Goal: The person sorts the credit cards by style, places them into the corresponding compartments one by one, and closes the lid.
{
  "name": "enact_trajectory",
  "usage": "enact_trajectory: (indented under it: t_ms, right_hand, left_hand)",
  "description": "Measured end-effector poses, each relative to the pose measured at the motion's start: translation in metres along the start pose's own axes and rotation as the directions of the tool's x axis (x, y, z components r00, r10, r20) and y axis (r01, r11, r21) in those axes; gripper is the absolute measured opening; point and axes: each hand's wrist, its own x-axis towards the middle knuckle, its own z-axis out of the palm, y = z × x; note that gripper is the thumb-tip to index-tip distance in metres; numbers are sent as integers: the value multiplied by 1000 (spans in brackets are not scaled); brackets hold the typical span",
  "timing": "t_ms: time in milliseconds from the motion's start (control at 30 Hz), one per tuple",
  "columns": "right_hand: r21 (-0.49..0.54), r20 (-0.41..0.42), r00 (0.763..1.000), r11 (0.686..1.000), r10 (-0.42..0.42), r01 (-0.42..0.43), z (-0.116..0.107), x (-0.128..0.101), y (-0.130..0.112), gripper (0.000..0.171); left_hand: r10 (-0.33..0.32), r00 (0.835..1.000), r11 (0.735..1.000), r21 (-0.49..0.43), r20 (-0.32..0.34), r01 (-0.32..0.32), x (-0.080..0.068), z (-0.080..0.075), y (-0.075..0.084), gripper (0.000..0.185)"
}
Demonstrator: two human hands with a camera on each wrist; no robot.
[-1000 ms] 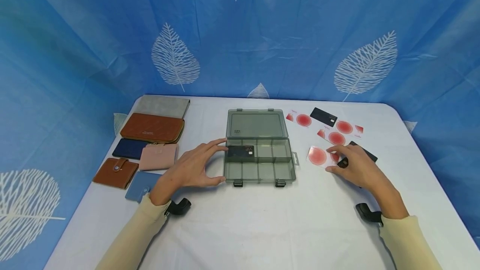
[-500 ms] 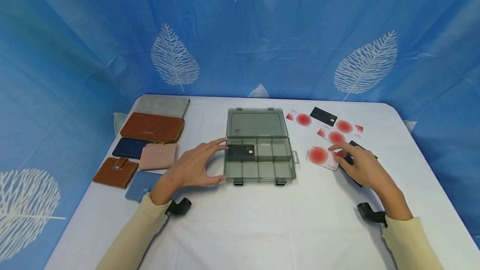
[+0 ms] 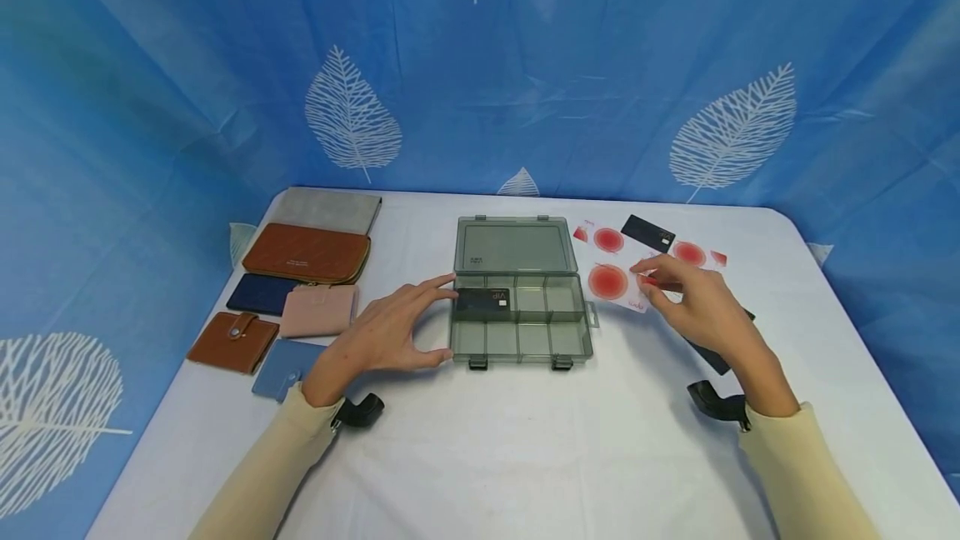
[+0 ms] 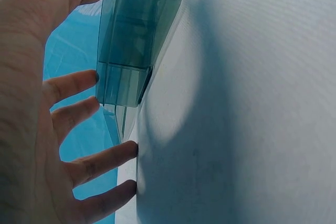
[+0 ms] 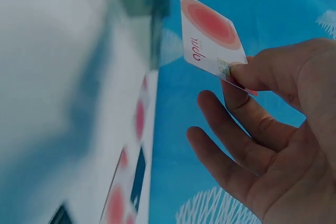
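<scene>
A smoky clear compartment box [image 3: 519, 323] lies open at the table's middle, its lid [image 3: 514, 246] folded back; a black VIP card [image 3: 482, 301] sits in its back left compartment. My left hand [image 3: 390, 332] rests at the box's left end, index finger and thumb spread against that end [image 4: 123, 56]. My right hand [image 3: 697, 302] pinches a white card with a red disc [image 3: 615, 283] by its right edge and holds it lifted just right of the box. In the right wrist view thumb and forefinger clamp that card's corner [image 5: 210, 38].
More red-disc cards [image 3: 606, 238] [image 3: 693, 254] and black cards [image 3: 648, 232] [image 3: 712, 352] lie right of the box. Several wallets lie at the left: grey [image 3: 324, 210], brown [image 3: 306, 253], navy [image 3: 258, 293], pink [image 3: 318, 310], tan [image 3: 232, 342], light blue [image 3: 285, 367].
My right hand has picked the red-disc card up off the table and carried it left and back toward the box. The left hand has stayed put.
</scene>
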Motion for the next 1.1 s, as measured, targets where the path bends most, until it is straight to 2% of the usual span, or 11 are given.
enact_trajectory:
  t_ms: [433, 833, 1100]
  right_hand:
    - [86, 101, 990, 993, -94, 85, 31, 36, -34, 25]
    - [174, 154, 971, 972, -185, 157, 62, 37, -47, 29]
    - [124, 190, 953, 969, -236, 215, 85, 33, -67, 28]
  left_hand:
    - [7, 1000, 1000, -3, 12, -7, 1, -3, 0, 82]
    - [0, 1000, 1000, -26, 22, 0, 3, -2, -1, 82]
    - [9, 1000, 996, -88, 21, -7, 1, 0, -1, 83]
